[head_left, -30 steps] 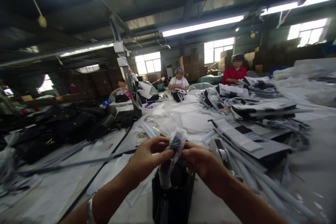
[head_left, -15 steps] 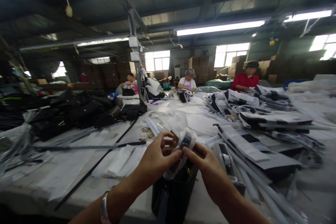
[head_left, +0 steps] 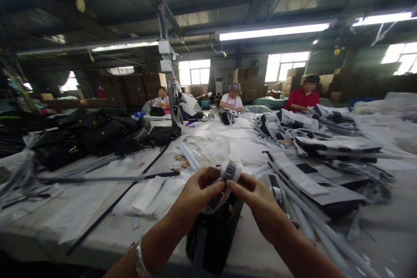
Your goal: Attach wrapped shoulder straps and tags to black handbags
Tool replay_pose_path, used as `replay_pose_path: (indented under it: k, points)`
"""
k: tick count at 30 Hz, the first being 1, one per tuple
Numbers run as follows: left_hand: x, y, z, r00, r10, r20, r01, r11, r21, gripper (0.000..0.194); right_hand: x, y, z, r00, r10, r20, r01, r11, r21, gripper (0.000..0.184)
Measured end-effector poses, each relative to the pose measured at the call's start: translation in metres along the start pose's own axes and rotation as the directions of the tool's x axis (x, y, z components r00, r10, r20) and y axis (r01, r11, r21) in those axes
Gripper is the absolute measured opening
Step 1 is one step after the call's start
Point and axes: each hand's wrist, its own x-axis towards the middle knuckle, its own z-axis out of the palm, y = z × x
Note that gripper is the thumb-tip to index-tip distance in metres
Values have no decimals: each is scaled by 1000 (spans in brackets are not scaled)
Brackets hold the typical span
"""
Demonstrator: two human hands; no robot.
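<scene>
A black bag (head_left: 213, 241) stands upright at the table's front edge, with gold-coloured metal fittings near its top. Just above it, both hands pinch a small dark piece wrapped in white film (head_left: 231, 168), perhaps part of a strap. My left hand (head_left: 198, 191) closes on its left side with thumb and fingers, and a flat brown piece (head_left: 214, 172) shows beside those fingers. From the other side my right hand (head_left: 250, 191) grips the wrapped piece between thumb and fingertips. What lies inside the wrapping is hard to make out.
Black bags (head_left: 100, 134) are heaped at the left. Partly wrapped bags (head_left: 325, 178) are piled at the right, near long white tubes (head_left: 329, 243). A metal tape dispenser (head_left: 276, 191) stands by my right hand. Several co-workers sit across the table; a post (head_left: 171, 87) rises there.
My left fingers have closed in around the wrapped piece, where they were more spread before. The brown piece has shifted slightly left. The view has moved a little.
</scene>
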Motion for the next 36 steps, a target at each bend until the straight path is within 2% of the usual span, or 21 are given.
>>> replay_pose_path:
  k: [3,5,7,9,12,16,19,23,29,33,36]
  points:
    - [1,-1,2,999,33,-34,-32,998,51,33,-2,0,1,1000,-31,-5,31,1000,1,46]
    - [1,-2,3,995,59,-81,-51,994,99,32,-5,1,-1,998,-49,40,47,997,55,44]
    - [0,-2,3,986,76,-147,-57,990,127,33,-8,4,-4,995,-19,94,0,980,197,44]
    - [-2,-1,1,980,70,-187,-49,992,112,35,-11,10,-9,991,53,126,-96,926,364,46]
    - [-5,2,-2,983,77,-168,-58,992,114,35,-14,21,-10,986,103,134,-155,870,468,39]
    - [-9,6,0,981,144,-132,-107,960,257,25,-15,33,4,995,34,89,-68,902,427,38]
    - [-13,4,6,967,202,-156,-134,922,364,21,-14,43,17,999,15,-37,0,923,384,36]
    - [-18,-6,11,943,244,-226,-132,899,418,22,-12,55,26,982,-59,-179,106,958,265,38]
    - [-21,-23,12,901,325,-289,-133,839,528,22,-9,54,30,956,-167,-242,184,982,49,38]
    - [-27,-23,18,892,361,-273,-190,846,498,25,-8,56,34,924,-220,-314,239,971,25,37]
    - [-30,-20,19,883,380,-275,-201,836,511,25,-9,60,37,916,-224,-333,249,968,35,35]
